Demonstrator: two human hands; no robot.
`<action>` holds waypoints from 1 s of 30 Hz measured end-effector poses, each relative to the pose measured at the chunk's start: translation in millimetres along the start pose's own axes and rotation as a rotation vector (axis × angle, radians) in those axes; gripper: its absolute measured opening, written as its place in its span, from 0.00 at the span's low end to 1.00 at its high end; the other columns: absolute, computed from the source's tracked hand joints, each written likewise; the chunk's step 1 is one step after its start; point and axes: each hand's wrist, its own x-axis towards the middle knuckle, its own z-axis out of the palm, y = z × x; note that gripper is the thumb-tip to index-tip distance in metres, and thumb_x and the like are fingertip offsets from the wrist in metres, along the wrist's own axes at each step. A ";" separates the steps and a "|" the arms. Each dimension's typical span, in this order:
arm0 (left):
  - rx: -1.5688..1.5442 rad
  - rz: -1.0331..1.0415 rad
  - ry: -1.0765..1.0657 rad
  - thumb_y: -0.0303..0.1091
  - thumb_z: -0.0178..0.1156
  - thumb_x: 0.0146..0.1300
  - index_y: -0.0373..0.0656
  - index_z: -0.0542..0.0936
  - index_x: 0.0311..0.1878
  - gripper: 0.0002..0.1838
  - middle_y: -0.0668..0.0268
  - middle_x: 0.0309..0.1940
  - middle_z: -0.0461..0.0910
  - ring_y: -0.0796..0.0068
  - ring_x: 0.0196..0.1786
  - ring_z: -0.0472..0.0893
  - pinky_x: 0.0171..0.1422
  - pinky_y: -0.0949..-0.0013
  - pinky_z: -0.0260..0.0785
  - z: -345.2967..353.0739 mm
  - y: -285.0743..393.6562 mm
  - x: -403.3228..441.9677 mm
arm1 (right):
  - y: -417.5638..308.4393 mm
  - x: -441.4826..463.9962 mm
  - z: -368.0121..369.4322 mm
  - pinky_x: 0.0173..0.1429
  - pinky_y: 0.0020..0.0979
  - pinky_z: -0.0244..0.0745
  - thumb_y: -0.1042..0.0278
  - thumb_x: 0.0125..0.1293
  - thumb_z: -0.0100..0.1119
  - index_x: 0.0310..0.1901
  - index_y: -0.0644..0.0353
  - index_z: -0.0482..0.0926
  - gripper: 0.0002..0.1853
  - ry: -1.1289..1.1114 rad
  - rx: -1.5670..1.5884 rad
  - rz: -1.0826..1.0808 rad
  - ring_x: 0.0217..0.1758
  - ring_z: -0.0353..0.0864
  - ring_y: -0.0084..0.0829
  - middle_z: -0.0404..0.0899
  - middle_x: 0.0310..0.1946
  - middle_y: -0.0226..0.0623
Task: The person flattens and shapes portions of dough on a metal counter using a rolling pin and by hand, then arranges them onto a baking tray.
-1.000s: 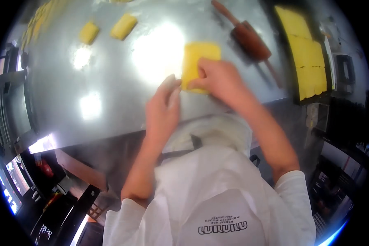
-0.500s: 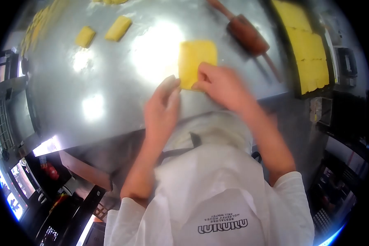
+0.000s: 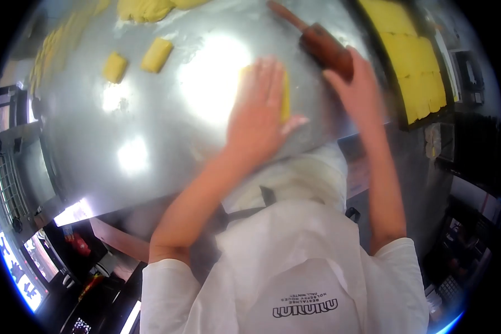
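Now, left hand [image 3: 257,114] open flat over dough [image 3: 285,100], right edge exposed, gap, right hand [image 3: 359,83] at rolling pin [image 3: 324,45], grip unclear.

The person wears a white short-sleeved shirt [image 3: 396,281] under a pale apron [image 3: 295,236], with black lettering [image 3: 305,308] near its lower edge in view and a dark strap [image 3: 267,195] beyond.

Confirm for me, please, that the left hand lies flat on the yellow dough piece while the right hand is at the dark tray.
Not quite: the head view shows the right hand at the brown rolling pin; the left hand does lie flat on the yellow dough piece.
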 end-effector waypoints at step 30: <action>0.204 -0.331 0.098 0.47 0.55 0.79 0.37 0.80 0.27 0.26 0.46 0.28 0.81 0.39 0.36 0.79 0.44 0.42 0.69 -39.2 -89.6 -20.3 | -66.4 -22.5 6.1 0.45 0.46 0.81 0.29 0.63 0.70 0.68 0.52 0.78 0.41 -0.422 0.154 -0.187 0.38 0.89 0.52 0.90 0.37 0.46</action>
